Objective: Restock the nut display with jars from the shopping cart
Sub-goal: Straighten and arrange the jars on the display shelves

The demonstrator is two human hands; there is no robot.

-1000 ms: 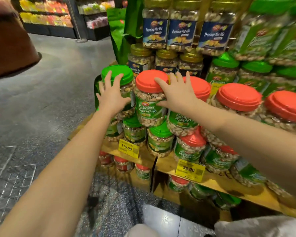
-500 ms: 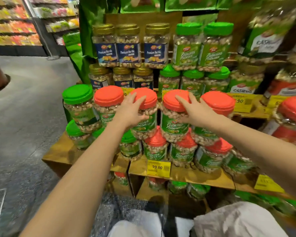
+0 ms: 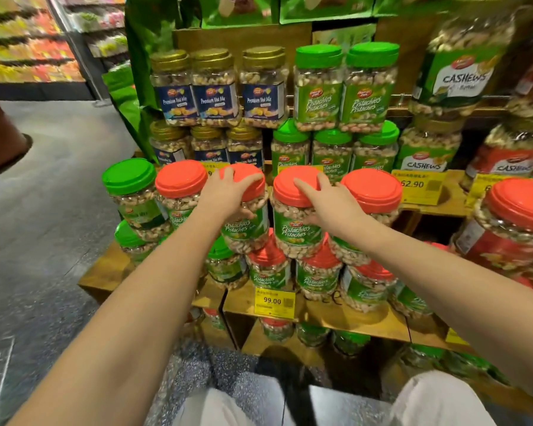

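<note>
Jars stand adjacent, left jar [image 3: 243, 229] clasped by left grip [image 3: 228, 195], right jar [image 3: 293, 232] by right grip [image 3: 333, 205].

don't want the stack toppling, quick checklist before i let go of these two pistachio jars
1. Left hand grips left red-lid pistachio jar: ok
2. Right hand grips right red-lid pistachio jar: ok
3. Both labels face front: ok
4. Both jars fully seated on lower-tier jars: cannot tell
5. 99.00 price tag unblocked: ok
</note>
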